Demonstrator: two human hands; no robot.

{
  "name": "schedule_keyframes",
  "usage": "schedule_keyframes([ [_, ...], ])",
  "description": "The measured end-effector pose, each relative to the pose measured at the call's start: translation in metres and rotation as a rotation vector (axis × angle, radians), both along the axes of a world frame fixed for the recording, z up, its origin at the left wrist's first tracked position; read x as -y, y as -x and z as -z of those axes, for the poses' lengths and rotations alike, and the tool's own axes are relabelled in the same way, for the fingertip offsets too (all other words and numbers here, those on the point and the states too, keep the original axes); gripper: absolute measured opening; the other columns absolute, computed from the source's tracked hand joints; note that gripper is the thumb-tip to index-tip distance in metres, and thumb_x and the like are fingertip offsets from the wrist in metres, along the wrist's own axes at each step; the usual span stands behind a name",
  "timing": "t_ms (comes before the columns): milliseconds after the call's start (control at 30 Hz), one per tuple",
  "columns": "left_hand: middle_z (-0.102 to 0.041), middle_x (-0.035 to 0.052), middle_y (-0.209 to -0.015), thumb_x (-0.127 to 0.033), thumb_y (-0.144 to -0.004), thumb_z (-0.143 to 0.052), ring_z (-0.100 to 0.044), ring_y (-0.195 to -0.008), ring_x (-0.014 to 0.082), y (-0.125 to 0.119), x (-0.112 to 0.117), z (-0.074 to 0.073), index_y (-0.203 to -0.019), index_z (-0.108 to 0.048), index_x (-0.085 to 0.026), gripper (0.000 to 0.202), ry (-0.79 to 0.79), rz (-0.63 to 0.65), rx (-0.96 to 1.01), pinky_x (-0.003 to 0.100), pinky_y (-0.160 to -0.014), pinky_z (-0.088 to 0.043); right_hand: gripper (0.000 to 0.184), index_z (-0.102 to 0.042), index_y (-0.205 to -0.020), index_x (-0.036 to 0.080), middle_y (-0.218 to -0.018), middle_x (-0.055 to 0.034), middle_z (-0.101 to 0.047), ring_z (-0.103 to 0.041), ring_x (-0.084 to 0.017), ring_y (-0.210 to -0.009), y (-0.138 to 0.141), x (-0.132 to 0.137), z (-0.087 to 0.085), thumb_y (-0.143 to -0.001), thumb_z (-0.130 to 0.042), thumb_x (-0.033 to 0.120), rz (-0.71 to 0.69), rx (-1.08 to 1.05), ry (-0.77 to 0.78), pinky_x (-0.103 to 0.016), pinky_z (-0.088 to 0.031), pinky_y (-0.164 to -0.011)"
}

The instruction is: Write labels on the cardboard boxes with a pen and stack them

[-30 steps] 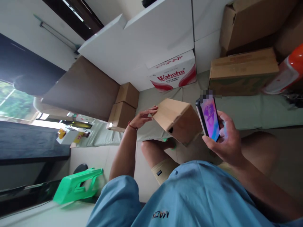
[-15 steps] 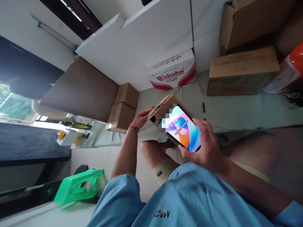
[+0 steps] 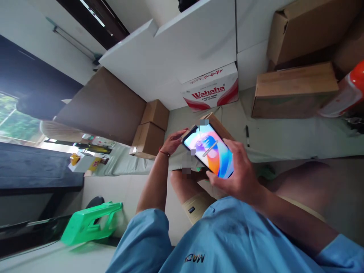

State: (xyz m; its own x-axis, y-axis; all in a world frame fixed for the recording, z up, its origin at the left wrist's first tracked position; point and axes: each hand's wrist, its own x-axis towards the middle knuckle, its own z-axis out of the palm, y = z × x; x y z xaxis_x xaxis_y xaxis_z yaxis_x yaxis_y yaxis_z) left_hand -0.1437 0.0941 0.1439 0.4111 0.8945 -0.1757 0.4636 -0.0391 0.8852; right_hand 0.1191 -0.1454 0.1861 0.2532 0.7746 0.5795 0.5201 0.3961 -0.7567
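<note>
My right hand (image 3: 241, 167) grips a smartphone (image 3: 218, 161) by its lower end, thumb on one side and fingers on the other. The phone's lit screen shows a colourful lock picture. Behind it is a small brown cardboard box (image 3: 220, 127), largely covered by the phone. My left hand (image 3: 173, 143), a red cord on its wrist, holds the box at its left end, its fingertips partly hidden. Blurred squares cover a patch beside the phone.
A black pen (image 3: 247, 135) lies on the pale cloth right of the box. Beyond stand a white and red Wahaha carton (image 3: 212, 91), brown boxes at left (image 3: 148, 138) and a long carton (image 3: 294, 93) at right. A green plastic stool (image 3: 91, 223) is at lower left.
My right hand has moved the phone to the left and slightly up, so it now covers more of the box. My left hand still holds the box's end.
</note>
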Motion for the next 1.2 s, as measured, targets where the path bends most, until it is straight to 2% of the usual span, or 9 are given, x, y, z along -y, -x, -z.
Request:
schedule_keyframes([
  [100,-0.068,0.0169,-0.147,-0.07,-0.063,-0.091,-0.054,-0.148,0.0397,0.001,0.003,-0.002,-0.117,-0.081,-0.019,0.075,-0.061,0.041,0.067,0.053,-0.125,-0.042,0.074,-0.052,-0.142,0.022,-0.129,-0.0126,-0.066,-0.068,-0.028,-0.109,-0.021,-0.002,0.026,-0.079,-0.081,0.046,0.099,-0.321,0.151,-0.047,-0.062,-0.093],
  [200,-0.064,0.0175,-0.148,-0.063,-0.071,-0.091,-0.057,-0.143,0.0341,-0.002,0.014,-0.01,-0.117,-0.078,-0.02,0.065,-0.125,0.124,0.058,0.049,-0.118,-0.049,0.059,-0.056,-0.131,0.024,-0.125,-0.008,-0.069,-0.064,-0.015,-0.084,-0.045,-0.003,0.051,-0.081,-0.075,0.049,0.158,-0.868,0.261,-0.03,-0.057,-0.07],
  [333,-0.064,0.0158,-0.137,-0.058,-0.088,-0.081,-0.064,-0.123,0.0285,-0.022,0.034,-0.023,-0.136,-0.068,-0.022,0.062,-0.403,0.399,-0.177,0.048,-0.109,-0.055,0.046,-0.061,-0.109,0.024,-0.102,0.0007,-0.07,-0.056,-0.008,-0.069,-0.067,0.002,0.074,-0.073,-0.08,0.045,0.155,-1.316,0.226,-0.02,-0.049,-0.057],
  [467,-0.057,0.0229,-0.146,-0.057,-0.081,-0.087,-0.05,-0.144,0.0424,-0.059,0.049,-0.038,-0.141,-0.061,-0.017,0.078,-0.688,0.576,-0.429,0.064,-0.122,-0.042,0.041,-0.064,-0.099,0.023,-0.087,0.0047,-0.065,-0.06,-0.009,-0.068,-0.075,0.009,0.088,-0.068,-0.084,0.041,0.154,-1.455,0.21,-0.02,-0.054,-0.059],
  [600,-0.024,0.0232,-0.177,-0.053,-0.063,-0.098,-0.014,-0.165,0.0518,-0.102,0.055,-0.057,-0.158,-0.049,-0.025,0.111,-0.807,0.829,-0.622,0.077,-0.13,-0.004,0.043,-0.067,-0.102,0.024,-0.087,0.0051,-0.066,-0.062,-0.008,-0.069,-0.08,0.014,0.098,-0.066,-0.086,0.041,0.126,-1.44,0.241,-0.018,-0.055,-0.06],
  [767,-0.027,0.0238,-0.175,-0.049,-0.056,-0.096,-0.022,-0.16,0.0557,-0.145,0.049,-0.064,-0.17,-0.033,-0.031,0.132,-0.746,1.087,-0.718,0.079,-0.126,-0.006,0.048,-0.071,-0.112,0.024,-0.101,0.001,-0.069,-0.059,-0.009,-0.072,-0.092,0.02,0.102,-0.071,-0.087,0.043,0.114,-1.351,0.268,-0.019,-0.053,-0.06],
  [867,-0.039,0.0225,-0.166,-0.053,-0.052,-0.096,-0.032,-0.153,0.0549,-0.148,0.047,-0.064,-0.168,-0.039,-0.032,0.131,-0.754,1.043,-0.708,0.076,-0.127,-0.01,0.049,-0.073,-0.109,0.023,-0.117,-0.0055,-0.071,-0.055,-0.009,-0.073,-0.106,0.024,0.099,-0.067,-0.09,0.043,0.149,-1.328,0.259,-0.02,-0.048,-0.055],
  [1000,-0.047,0.0231,-0.153,-0.061,-0.054,-0.093,-0.043,-0.145,0.0499,-0.111,0.043,-0.076,-0.168,-0.04,-0.026,0.131,-0.642,0.848,-0.686,0.067,-0.124,-0.032,0.043,-0.075,-0.101,0.024,-0.109,-0.0083,-0.071,-0.053,-0.013,-0.072,-0.129,0.031,0.093,-0.063,-0.09,0.038,0.245,-1.322,0.267,-0.023,-0.044,-0.053],
  [1200,-0.051,0.0141,-0.147,-0.056,-0.057,-0.093,-0.05,-0.14,0.0423,-0.024,-0.017,-0.103,-0.167,-0.039,-0.03,0.125,-0.493,0.192,-0.798,0.056,-0.12,-0.044,0.033,-0.075,-0.091,0.034,-0.103,-0.0071,-0.069,-0.051,-0.019,-0.07,-0.162,0.034,0.103,-0.059,-0.083,0.032,0.416,-1.265,0.337,-0.032,-0.037,-0.053],
])
